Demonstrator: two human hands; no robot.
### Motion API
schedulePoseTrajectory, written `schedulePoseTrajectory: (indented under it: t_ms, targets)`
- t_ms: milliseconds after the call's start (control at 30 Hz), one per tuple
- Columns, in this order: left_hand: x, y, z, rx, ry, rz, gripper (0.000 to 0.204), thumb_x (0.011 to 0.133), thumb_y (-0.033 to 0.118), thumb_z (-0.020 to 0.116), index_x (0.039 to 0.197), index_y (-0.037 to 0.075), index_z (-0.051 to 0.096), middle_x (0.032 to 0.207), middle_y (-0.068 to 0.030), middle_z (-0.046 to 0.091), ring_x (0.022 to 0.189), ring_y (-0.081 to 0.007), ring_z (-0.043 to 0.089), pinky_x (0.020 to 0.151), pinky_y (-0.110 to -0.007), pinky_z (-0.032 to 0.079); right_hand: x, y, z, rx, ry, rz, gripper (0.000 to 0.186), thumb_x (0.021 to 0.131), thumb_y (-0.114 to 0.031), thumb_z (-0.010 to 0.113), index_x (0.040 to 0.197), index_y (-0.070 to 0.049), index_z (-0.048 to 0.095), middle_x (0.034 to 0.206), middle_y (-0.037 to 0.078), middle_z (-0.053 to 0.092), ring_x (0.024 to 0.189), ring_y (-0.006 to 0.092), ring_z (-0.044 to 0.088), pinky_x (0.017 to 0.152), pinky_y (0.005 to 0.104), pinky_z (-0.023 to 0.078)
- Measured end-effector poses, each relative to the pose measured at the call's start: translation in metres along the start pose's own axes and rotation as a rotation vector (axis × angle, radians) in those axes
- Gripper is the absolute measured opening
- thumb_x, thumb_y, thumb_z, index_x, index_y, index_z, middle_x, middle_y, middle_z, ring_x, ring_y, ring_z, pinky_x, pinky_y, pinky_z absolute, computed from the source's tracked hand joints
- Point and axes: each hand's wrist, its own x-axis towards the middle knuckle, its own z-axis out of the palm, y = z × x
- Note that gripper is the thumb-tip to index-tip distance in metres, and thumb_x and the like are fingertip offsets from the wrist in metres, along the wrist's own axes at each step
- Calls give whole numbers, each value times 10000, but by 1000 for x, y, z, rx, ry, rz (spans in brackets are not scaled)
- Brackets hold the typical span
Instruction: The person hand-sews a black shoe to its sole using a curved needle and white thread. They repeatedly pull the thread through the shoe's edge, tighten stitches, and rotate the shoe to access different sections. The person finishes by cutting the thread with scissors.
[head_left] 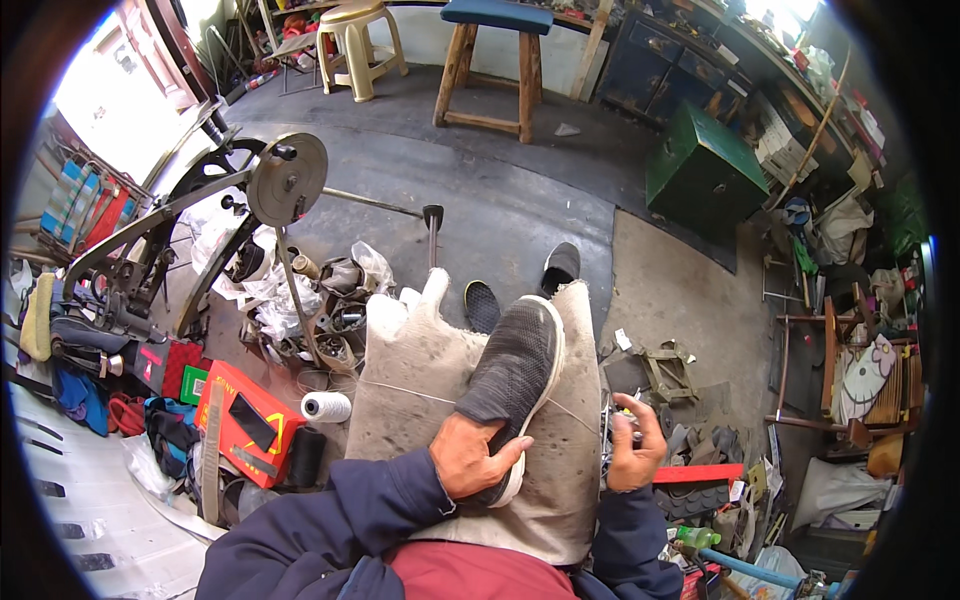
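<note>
Gripping dark knit shoe by heel end in left hand, thumb clamped along pale sole edge, other fingers mostly hidden. Holding right hand beside stained lap cloth, fingers curled, thumb near forefinger; can't tell if pinching anything. Positioning shoe over cloth, toe pointing away, thin thread either side. Further left: white spool, red box.
</note>
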Motion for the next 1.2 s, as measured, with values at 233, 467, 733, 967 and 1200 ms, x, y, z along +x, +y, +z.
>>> schedulePoseTrajectory:
  t_ms: [233,467,733,967,1200]
  targets:
    - [-4,-2,1,41,41,-2,571,916,210,714,1398,-48,549,1393,-266,585,1312,-402,554,1102,-403,447,14,-63,55,3,-247,-174,139,931,-45,701,1049,27,710,888,91,729,653,91,613,604,234,466]
    - [-2,-5,0,-8,31,8,560,909,203,720,1384,-48,561,1385,-264,590,1299,-399,564,1091,-404,458,10,-56,50,-54,-267,-120,100,920,-66,715,870,12,678,632,-13,569,556,53,462,519,248,357]
    - [-3,-6,1,-72,47,22,522,938,189,684,1391,-38,560,1388,-261,591,1298,-399,564,1086,-404,460,6,-56,45,-53,-290,-105,80,910,-46,722,881,19,686,647,30,635,560,58,552,523,240,417]
    - [2,-5,2,-292,92,-140,417,1000,206,621,1319,-63,606,1234,-257,680,1152,-339,661,995,-375,499,-1,-61,41,34,-312,-83,102,949,-78,708,926,21,712,678,-10,627,586,41,526,542,223,402]
    - [37,0,-37,-740,326,-327,343,1043,252,607,1197,-48,669,1007,-35,719,834,-86,637,753,-261,527,-30,-101,28,269,-447,101,113,952,-70,690,959,30,742,723,18,676,595,56,565,559,210,432]
